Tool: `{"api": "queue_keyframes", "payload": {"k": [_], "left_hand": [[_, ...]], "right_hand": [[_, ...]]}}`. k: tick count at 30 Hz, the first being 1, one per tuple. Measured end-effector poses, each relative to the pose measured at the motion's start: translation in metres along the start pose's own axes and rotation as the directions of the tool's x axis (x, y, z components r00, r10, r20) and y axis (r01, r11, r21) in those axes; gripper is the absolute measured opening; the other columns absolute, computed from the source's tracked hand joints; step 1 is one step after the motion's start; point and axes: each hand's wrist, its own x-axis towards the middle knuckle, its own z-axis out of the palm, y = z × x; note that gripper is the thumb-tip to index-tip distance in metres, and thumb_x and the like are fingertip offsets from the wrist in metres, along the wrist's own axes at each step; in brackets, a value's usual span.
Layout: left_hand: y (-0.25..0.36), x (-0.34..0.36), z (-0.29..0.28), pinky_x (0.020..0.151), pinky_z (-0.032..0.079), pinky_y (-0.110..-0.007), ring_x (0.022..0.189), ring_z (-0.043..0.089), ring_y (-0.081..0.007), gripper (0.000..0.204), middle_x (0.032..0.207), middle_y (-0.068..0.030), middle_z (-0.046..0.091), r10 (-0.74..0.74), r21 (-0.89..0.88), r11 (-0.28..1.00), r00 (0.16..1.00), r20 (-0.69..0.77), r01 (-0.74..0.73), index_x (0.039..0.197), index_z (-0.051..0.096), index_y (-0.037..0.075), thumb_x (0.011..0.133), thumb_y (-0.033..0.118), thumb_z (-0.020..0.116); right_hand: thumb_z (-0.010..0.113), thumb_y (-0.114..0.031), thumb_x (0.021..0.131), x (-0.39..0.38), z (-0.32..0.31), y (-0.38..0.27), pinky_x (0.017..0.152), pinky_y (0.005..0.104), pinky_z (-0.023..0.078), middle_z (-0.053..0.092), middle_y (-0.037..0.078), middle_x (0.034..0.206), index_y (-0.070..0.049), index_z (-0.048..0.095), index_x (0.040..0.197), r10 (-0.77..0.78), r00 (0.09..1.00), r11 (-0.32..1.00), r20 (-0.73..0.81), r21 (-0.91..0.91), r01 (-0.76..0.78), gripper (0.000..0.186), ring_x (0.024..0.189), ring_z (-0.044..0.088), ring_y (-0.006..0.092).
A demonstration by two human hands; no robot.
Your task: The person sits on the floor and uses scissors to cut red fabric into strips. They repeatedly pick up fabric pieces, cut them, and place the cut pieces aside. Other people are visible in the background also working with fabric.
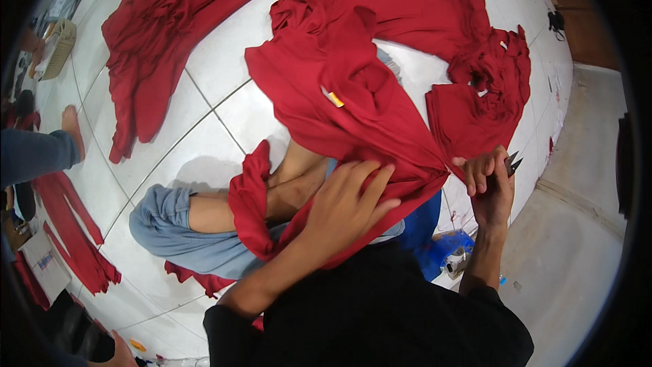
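My left hand (350, 200) lies spread on the red cloth (367, 98), mid-frame. My right hand (490, 180) grips dark snips (513, 166) near its edge. This piece looks unfinished; I can't tell if the red clothes (421, 3) up top are done.

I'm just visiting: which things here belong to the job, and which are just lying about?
In use:
Red cloth garment under the left hand, its gathered edge at the right hand
Dark, pointed, two-bladed snips in the right hand
Perhaps the rumpled red cloth at upper left: matching, untouched

Apparently lying about:
Pale-yellow, slotted basket
Crumpled, shiny blue plastic
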Motion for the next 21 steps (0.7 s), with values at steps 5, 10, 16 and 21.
{"api": "queue_keyframes", "payload": {"k": [5,10,16,21], "left_hand": [[-0.056,-0.003,0.053,0.074,0.053,-0.038,0.089,0.059,-0.0240,0.027,0.095,-0.0051,0.056,0.151,0.072,0.983,0.969,0.196,-0.168,0.112,0.070,0.012,0.090,0.028,0.076],[-0.066,-0.019,0.047,0.071,0.051,-0.037,0.083,0.055,-0.0230,0.028,0.091,-0.0040,0.053,0.124,0.096,0.985,0.974,0.189,-0.145,0.109,0.072,0.013,0.087,0.028,0.077],[-0.059,-0.015,0.043,0.072,0.049,-0.039,0.086,0.055,-0.0262,0.033,0.093,-0.0059,0.055,0.033,0.091,0.995,0.986,0.166,-0.049,0.109,0.074,0.013,0.081,0.027,0.085],[-0.066,-0.023,0.038,0.078,0.050,-0.039,0.094,0.056,-0.0273,0.039,0.100,-0.0094,0.057,-0.024,0.132,0.991,0.987,0.159,0.003,0.108,0.074,0.011,0.079,0.032,0.088]], "right_hand": [[0.049,-0.029,0.113,-0.009,-0.049,-0.016,0.068,0.0350,0.047,0.036,-0.004,0.062,-0.013,0.050,0.088,0.142,0.968,0.975,-0.209,0.198,-0.100,0.030,0.052,0.036,0.0094],[0.048,-0.022,0.114,-0.038,-0.128,-0.031,0.055,0.0266,0.033,0.032,-0.004,0.063,-0.009,0.050,0.090,0.203,0.894,0.901,-0.399,0.433,-0.011,0.028,0.052,0.028,0.0076],[0.045,-0.019,0.115,-0.078,-0.210,-0.074,0.050,0.0259,0.028,0.031,-0.002,0.064,-0.005,0.050,0.090,0.139,0.882,0.906,-0.450,0.417,0.069,0.029,0.052,0.026,0.0085],[0.047,-0.020,0.114,-0.142,-0.334,-0.102,0.052,0.0281,0.029,0.031,-0.001,0.064,-0.008,0.045,0.082,0.138,0.804,0.908,-0.578,0.398,0.130,0.034,0.051,0.024,0.0102]]}}
